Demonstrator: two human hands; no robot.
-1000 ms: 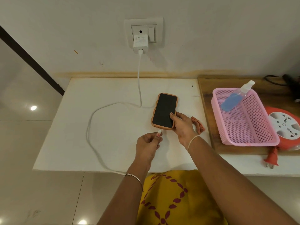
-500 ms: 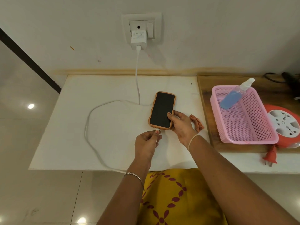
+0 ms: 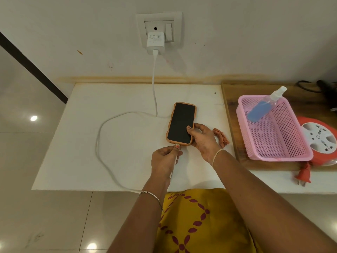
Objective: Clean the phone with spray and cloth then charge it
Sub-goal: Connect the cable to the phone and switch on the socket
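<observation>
a: what's over on the wooden board [image 3: 231, 114]?
b: a pink basket [image 3: 280, 143], and just beside its right edge a red extension reel [image 3: 321, 141] with a white socket face.
a: and its plug?
b: the red plug [image 3: 303, 175] lies on the white table [image 3: 87, 139], near the front edge.

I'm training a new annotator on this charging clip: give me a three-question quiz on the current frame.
1. True or false: the spray bottle lies in the pink basket.
2. Which hand pinches the cable plug at the phone? A) left B) right
3. Fill in: the white charger sits in the wall ____.

Key: 1 true. 2 A; the left hand holds the plug, the right hand steadies the phone. 3 socket.
</observation>
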